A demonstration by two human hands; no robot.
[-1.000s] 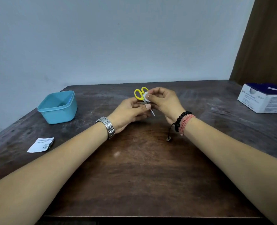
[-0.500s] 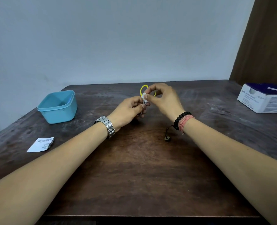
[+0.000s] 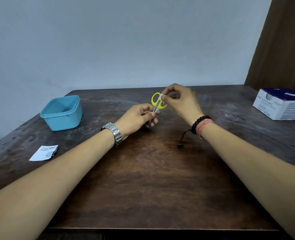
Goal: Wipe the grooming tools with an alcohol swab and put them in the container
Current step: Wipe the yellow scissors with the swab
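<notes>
Small scissors with yellow handles (image 3: 155,100) stand upright above the middle of the table, handles up. My left hand (image 3: 137,118) pinches their metal blades from below. My right hand (image 3: 181,101) pinches a small white alcohol swab (image 3: 162,97) against the right handle loop. A light blue open container (image 3: 62,113) sits on the table at the left, apart from both hands.
A torn white swab wrapper (image 3: 43,153) lies near the table's left edge. A white and dark blue box (image 3: 281,103) stands at the far right. The dark wooden table (image 3: 143,179) meets a pale wall behind and a brown panel at the right.
The scissors turned from lying tilted between my hands to standing handles up. My right hand moved the swab up from the blades onto the yellow handle.
</notes>
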